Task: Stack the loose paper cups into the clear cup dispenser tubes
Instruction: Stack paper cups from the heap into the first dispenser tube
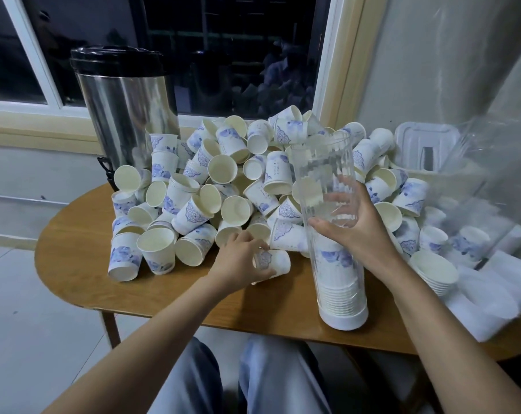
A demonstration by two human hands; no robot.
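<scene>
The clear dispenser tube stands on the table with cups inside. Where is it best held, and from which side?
Hold the clear tube round its empty middle wall, from the right, as the right hand does. It stands upright and tall, the cup stack fills only its lower part, and the open top stays free for the paper cup that the left hand grips.

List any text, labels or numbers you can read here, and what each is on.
Nothing can be read.
Pile cup: small dark print beside the blue pattern, too blurred to read.
Held cup, in the left hand: pattern only.
Steel urn: no label shows.
Dispenser tube, in the right hand: no text.
</scene>
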